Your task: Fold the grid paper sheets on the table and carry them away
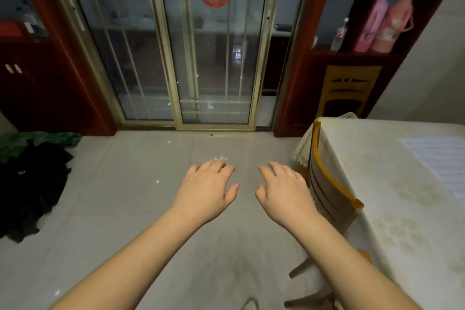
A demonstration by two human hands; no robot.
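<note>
A grid paper sheet (pixel 439 162) lies flat on the table (pixel 372 171) at the far right, partly cut off by the frame edge. The table wears a cream patterned cloth. My left hand (pixel 207 187) and my right hand (pixel 283 190) are stretched out side by side over the floor, palms down, fingers relaxed and holding nothing. Both hands are well left of the table and touch no paper.
A wooden chair (pixel 329 194) stands pushed against the table's left side, its legs near my right forearm. A second chair (pixel 348 90) stands behind the table. Sliding glass doors (pixel 191 45) face me. Dark and green clothes (pixel 30 178) lie heaped on the tiled floor at left.
</note>
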